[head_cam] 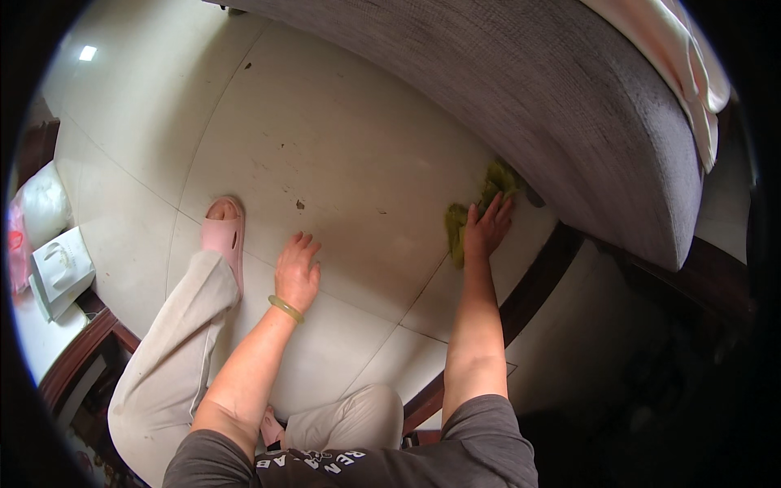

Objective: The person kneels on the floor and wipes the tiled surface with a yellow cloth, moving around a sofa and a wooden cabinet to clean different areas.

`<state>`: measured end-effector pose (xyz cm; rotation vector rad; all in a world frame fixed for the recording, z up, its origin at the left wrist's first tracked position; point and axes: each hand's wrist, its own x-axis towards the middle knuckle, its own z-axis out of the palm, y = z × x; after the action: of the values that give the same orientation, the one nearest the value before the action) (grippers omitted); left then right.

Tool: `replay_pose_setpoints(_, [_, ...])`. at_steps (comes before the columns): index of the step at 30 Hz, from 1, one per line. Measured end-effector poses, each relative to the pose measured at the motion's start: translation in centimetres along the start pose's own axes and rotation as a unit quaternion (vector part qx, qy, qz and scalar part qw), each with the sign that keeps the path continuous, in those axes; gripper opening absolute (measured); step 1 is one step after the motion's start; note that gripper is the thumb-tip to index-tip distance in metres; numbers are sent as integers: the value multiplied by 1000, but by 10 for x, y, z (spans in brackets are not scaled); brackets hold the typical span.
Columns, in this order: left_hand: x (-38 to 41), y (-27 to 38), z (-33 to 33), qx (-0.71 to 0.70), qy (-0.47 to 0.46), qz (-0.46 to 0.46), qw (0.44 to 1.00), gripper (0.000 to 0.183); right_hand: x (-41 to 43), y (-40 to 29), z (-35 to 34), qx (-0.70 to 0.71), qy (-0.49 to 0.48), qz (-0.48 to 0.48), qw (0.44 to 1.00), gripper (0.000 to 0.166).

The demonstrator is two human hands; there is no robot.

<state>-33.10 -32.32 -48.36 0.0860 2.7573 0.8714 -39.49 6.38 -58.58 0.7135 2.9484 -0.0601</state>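
My right hand (488, 230) lies over a crumpled olive-green cloth (454, 227) on the pale tiled floor (360, 140). Part of the cloth spreads past my fingertips, close to the lower edge of a grey fabric-covered bed or sofa base (549, 104); the rest is under my palm. My left hand (297, 271) holds nothing. Its fingers are slightly spread and point forward over the tiles, with a green bangle (285, 309) at the wrist. Whether its fingertips touch the floor I cannot tell. Dark chips or marks (299, 205) dot the floor ahead of it.
My foot in a pink slipper (223, 229) rests left of my left hand. A dark wooden rail (543, 274) curves along the floor at right. On the left, a white paper bag (64, 265) and plastic bags (46, 201) sit on wooden furniture. Pale fabric (677, 55) drapes over the grey base.
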Motion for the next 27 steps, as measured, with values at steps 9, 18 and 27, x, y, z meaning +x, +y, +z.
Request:
replay_pose_setpoints(9, [12,-3,5,-9,0,0,1000,40,-7,-130,-1,-8,-65,-84,994,78])
replay_pose_setpoints(18, [21,-5,-5,23,0,22,1000,46,-36,-160,-15,52,-113,-271,954,77])
replay_pose_setpoints(27, [20,14,2,170,-176,-62,968,81,-76,-56,-9,-13,-36,-128,991,70])
